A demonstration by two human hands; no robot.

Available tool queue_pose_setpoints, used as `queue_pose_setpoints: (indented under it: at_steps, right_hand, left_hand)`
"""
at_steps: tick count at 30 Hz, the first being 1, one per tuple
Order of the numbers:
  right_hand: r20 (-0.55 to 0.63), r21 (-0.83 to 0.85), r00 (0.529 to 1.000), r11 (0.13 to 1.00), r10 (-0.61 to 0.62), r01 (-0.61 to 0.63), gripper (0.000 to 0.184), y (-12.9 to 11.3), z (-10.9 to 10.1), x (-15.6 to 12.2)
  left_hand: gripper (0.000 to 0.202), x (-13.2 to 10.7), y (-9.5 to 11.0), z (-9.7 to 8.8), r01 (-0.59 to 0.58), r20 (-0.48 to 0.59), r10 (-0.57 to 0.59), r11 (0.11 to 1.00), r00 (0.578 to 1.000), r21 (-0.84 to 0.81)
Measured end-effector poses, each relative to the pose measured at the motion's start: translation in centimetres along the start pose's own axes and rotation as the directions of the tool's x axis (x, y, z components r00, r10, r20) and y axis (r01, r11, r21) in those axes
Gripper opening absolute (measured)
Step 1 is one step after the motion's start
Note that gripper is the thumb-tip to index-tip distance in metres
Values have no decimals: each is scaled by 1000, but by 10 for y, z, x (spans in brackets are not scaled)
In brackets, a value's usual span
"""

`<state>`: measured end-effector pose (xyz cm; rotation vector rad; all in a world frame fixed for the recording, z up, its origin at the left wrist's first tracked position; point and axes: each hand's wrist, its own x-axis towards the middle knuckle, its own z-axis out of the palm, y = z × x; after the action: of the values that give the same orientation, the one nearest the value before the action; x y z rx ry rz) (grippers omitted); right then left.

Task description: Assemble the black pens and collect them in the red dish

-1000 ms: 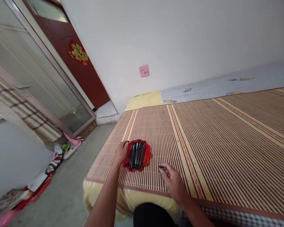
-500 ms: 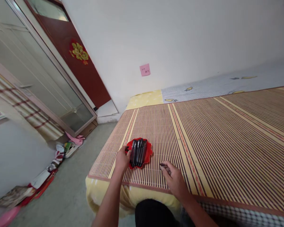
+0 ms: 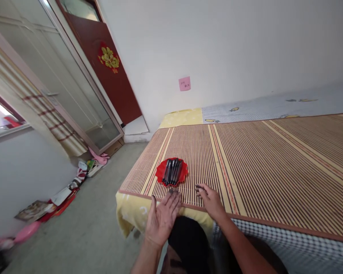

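Observation:
Several black pens (image 3: 172,171) lie side by side on a red scalloped plate (image 3: 184,176), which rests on the striped bed mat (image 3: 246,167). My left hand (image 3: 163,219) is turned palm up just in front of the plate, fingers stretched out and nothing in it. To the right of the plate, my right hand (image 3: 213,199) hovers over the mat with loosely bent fingers, apart from the pens. Nothing shows between its fingers. Dark smudges mark the fingertips of both hands.
Under the mat, a yellow sheet (image 3: 131,207) hangs over the bed's front corner. Books and papers (image 3: 61,196) line the floor by the left wall, with a pink balloon-like thing (image 3: 28,232). A glass door (image 3: 74,87) and a pink note (image 3: 184,83) are behind.
My left hand has left the plate's left edge, drawn back toward me and turned palm up. My right hand stays near the same spot, and the view has shifted left.

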<state>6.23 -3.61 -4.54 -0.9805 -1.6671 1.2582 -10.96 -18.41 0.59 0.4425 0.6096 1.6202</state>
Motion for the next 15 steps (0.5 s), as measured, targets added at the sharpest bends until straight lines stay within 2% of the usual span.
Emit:
queue_pose_setpoints:
  at_steps: [2, 4, 6, 8, 10, 11, 13, 15]
  right_hand:
    - [37, 43, 999, 999, 10, -11, 42, -3, -7, -13]
    - [56, 65, 998, 998, 15, -18, 44, -4, -17, -33]
    - [67, 73, 997, 996, 38, -43, 46, 0, -26, -58]
    - [94, 65, 992, 993, 88, -94, 48, 7, -32, -87]
    - [112, 40, 982, 987, 150, -155, 54, 14, -33, -118]
    - [103, 27, 977, 982, 186, -189, 58, 17, -32, -133]
    - [90, 28, 969, 972, 229, -233, 61, 21, -29, -160]
    - [97, 75, 962, 962, 254, -262, 64, 24, -28, -181]
  left_hand:
    - [61, -5, 4, 8, 0, 10, 0, 1000, 1000, -2]
    - [60, -11, -2, 14, 34, 13, -34, 999, 999, -3]
    - [56, -20, -22, 16, 106, -13, -106, 993, 994, 42]
    - [51, -30, -56, 11, 183, -101, -165, 963, 981, 198]
    - [57, -39, -94, -1, 207, -188, -130, 852, 973, 482]
    - [58, -41, -111, -9, 246, -187, -166, 772, 968, 587]
    - [56, -36, -132, -25, 339, -206, -271, 688, 940, 642]
    - [63, -23, -137, -38, 430, -252, -354, 640, 901, 637]
